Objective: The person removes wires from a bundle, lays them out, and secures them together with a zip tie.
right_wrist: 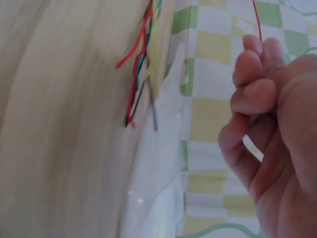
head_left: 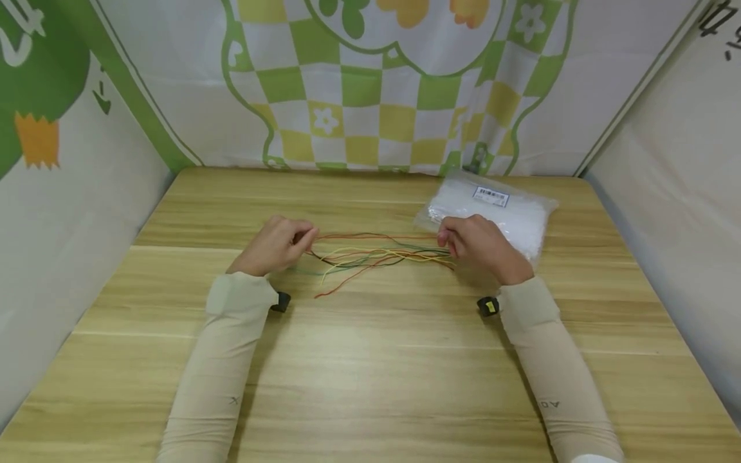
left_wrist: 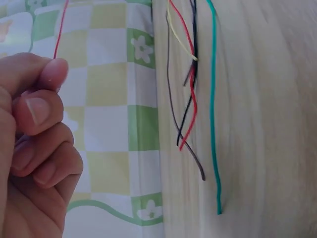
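A thin red wire (left_wrist: 61,30) is stretched nearly straight between the two hands. My left hand (head_left: 276,244) pinches one end between thumb and index finger, its other fingers curled. At the opposite end, my right hand (head_left: 479,245) pinches the same red wire (right_wrist: 258,21) between its fingertips. Just in front of this wire, on the table, lies a loose bunch of red, yellow, green and black wires (head_left: 384,257), crossing one another. A green wire (left_wrist: 213,109) lies apart from the others in the left wrist view.
A clear plastic bag (head_left: 492,209) with white contents and a barcode label lies behind and beside my right hand. The wooden table (head_left: 370,373) is bordered by printed fabric walls (head_left: 361,96) at the back and sides.
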Motion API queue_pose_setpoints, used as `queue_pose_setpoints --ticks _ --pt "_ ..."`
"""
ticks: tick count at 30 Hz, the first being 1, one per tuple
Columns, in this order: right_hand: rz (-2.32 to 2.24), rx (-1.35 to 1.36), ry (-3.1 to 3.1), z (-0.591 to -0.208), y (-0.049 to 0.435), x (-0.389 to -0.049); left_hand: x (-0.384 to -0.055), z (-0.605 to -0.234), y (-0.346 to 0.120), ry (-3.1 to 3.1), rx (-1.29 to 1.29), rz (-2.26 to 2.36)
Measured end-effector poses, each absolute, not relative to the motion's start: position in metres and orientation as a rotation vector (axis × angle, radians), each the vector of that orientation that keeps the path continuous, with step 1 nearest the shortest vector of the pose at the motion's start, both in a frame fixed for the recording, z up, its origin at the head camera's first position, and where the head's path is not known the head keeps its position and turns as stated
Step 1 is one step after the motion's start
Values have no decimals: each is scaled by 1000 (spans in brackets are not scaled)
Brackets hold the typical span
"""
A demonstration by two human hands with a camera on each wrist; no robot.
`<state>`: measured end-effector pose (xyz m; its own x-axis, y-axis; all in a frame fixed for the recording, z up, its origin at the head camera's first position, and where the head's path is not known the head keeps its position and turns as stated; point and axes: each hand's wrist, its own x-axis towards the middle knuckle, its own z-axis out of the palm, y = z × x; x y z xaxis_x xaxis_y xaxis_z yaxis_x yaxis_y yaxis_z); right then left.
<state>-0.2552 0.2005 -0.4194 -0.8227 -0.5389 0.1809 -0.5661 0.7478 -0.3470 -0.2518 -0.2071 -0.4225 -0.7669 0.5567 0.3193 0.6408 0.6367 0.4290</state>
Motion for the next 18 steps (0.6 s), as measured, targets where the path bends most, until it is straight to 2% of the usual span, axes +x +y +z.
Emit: queue_pose_setpoints --ticks 18 --pt "726 907 -2994 -426 205 -261 -253 -427 -204 -2922 -964 -791"
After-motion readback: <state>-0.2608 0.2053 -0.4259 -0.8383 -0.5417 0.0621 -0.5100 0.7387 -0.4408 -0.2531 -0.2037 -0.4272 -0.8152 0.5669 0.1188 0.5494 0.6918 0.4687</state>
